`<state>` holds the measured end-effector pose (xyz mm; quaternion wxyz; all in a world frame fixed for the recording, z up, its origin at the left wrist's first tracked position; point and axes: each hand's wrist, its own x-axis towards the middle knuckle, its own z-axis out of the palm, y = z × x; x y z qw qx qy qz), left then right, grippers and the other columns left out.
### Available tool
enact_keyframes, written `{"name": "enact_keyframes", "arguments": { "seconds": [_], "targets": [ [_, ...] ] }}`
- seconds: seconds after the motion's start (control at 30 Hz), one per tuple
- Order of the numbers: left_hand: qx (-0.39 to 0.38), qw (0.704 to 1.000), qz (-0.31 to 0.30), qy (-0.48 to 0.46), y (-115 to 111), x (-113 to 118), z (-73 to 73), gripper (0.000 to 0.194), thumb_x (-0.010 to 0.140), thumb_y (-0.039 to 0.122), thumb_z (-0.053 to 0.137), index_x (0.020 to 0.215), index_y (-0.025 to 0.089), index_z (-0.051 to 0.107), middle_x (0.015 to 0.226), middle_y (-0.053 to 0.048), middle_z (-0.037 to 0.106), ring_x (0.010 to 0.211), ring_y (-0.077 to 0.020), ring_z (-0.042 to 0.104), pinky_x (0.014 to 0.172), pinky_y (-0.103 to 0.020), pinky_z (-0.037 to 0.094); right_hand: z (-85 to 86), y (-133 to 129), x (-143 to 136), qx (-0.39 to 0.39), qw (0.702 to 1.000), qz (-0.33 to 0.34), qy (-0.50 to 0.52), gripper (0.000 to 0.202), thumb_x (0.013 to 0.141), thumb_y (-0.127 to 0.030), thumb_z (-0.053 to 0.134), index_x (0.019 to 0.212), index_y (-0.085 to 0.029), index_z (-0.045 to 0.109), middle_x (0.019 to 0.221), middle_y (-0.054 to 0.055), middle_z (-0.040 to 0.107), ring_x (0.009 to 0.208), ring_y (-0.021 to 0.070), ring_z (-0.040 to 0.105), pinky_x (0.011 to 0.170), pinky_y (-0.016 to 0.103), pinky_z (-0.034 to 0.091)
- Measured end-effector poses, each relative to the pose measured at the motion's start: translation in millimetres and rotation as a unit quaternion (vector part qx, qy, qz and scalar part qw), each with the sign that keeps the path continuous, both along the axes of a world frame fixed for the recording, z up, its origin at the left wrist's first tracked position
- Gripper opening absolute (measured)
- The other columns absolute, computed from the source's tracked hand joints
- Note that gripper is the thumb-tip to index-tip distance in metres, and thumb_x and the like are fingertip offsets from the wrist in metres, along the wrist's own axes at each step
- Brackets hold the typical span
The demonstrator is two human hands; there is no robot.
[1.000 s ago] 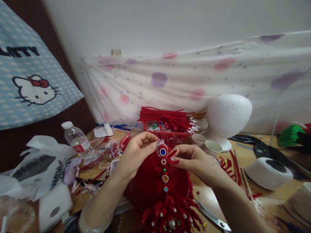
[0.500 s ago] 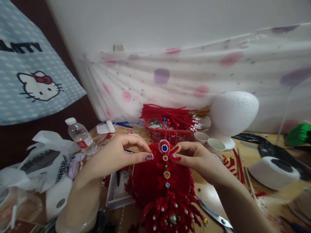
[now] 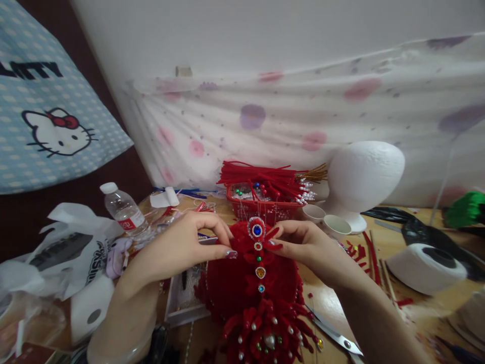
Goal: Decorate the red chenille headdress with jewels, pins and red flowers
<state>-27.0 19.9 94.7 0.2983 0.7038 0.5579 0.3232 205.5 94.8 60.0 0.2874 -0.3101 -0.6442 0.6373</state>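
A red velvet headdress [image 3: 223, 275] stands in front of me. Down its middle runs a row of rhinestone-edged gems, topped by a blue gem [image 3: 257, 230]. A large red flower [image 3: 267, 336] with pearls and green beads sits at its near side. My left hand [image 3: 200, 237] is at the headdress's upper left, thumb and forefinger apart with a gap between them; its other fingertips are hidden. My right hand [image 3: 303, 242] is closed in a pinch on a red velvet petal [image 3: 276, 247] just right of the top gems.
Behind the headdress stands a red basket [image 3: 242, 210] with red stems [image 3: 257, 174]. A white foam head [image 3: 366, 177], two small cups [image 3: 337, 226] and a white roll [image 3: 426, 269] are at right. Scissors [image 3: 337, 336] lie near my right forearm. A water bottle [image 3: 125, 210] and white tray [image 3: 185, 316] are left.
My left thumb has moved down, away from the forefinger, and the fingers have drawn slightly left. My right hand stays at the same petal.
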Motion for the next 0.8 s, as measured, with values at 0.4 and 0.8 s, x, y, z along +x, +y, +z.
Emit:
{"name": "enact_keyframes", "arguments": {
  "seconds": [0.4,0.8],
  "targets": [
    [-0.004,0.974,0.062,-0.219,24.9,20.6,-14.1,0.030,0.079,0.045,0.068,0.091,0.019,0.076,0.093,-0.006,0.077,0.090,-0.0205,0.068,0.078,-0.029,0.051,2.7,-3.6,-0.6,-0.039,0.999,0.000,0.024,0.030,0.060,-0.039,0.089,0.066,-0.017,0.070,0.067,-0.002,0.070,0.063,0.0077,0.058,0.062,0.020,0.044],
    [-0.027,0.946,0.075,-0.314,28.1,31.3,-18.7,0.021,0.062,0.033,0.083,0.070,0.017,0.072,0.070,0.000,0.070,0.065,-0.0131,0.060,0.063,-0.024,0.047,2.7,-2.8,-0.3,-0.028,1.000,0.002,0.013,0.029,0.059,-0.037,0.090,0.067,-0.017,0.070,0.068,-0.003,0.067,0.063,0.0090,0.056,0.063,0.022,0.043]
  ]
}}
